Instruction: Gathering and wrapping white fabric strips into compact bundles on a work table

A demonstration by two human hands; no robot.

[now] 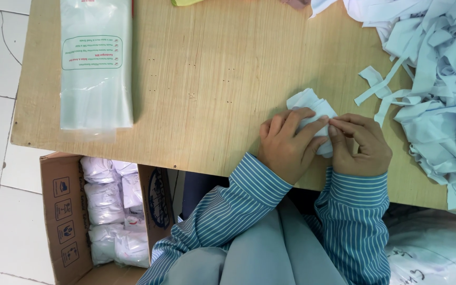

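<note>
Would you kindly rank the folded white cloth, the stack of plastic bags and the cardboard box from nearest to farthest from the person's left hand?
1. Folded white cloth, under the left hand.
2. Cardboard box, on the floor below the table edge.
3. Stack of plastic bags, on the table's far left end, only slightly farther.

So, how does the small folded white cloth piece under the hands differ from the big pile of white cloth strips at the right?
The small folded white cloth piece is compact and neatly gathered; the big pile of white cloth strips is loose and tangled. The left hand and right hand press the piece; nobody touches the pile. Both are pale white fabric on the wooden table.
</note>
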